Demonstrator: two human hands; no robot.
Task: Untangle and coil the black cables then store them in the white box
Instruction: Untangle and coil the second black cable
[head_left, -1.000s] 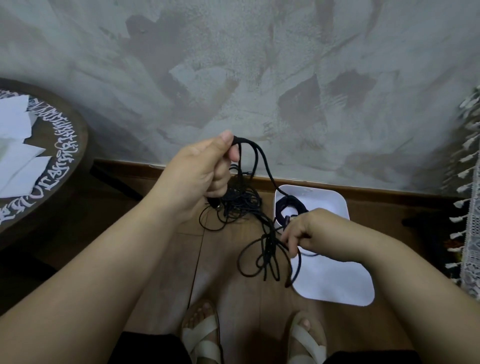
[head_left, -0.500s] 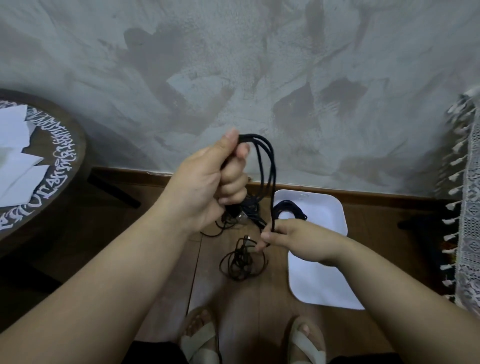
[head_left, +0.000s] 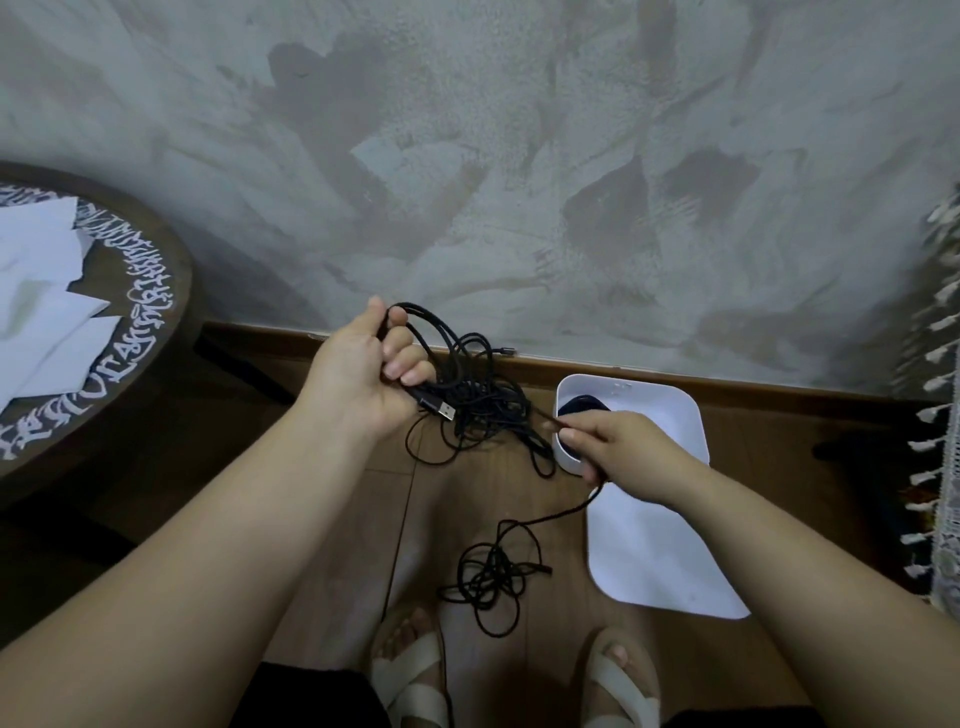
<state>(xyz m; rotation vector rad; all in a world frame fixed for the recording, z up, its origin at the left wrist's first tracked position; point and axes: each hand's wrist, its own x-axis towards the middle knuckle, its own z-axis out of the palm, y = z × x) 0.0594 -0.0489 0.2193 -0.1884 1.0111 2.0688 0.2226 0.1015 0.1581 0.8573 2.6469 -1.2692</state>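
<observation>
Hands are pulling a bit further apart than half a second ago, so a strand is stretching between them. The left hand (head_left: 358, 374) is gripping the big tangle of black cables (head_left: 478, 400) in the air above the floor. The right hand (head_left: 628, 452) is pinching one strand that's trailing down to a smaller clump (head_left: 493, 577) on the floor. One coil (head_left: 584, 404) is already sitting in the white box (head_left: 670, 410), so I'd say most of the job is still waiting.

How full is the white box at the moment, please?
Nearly empty: one dark coiled cable lies in the far corner of the white box.
</observation>
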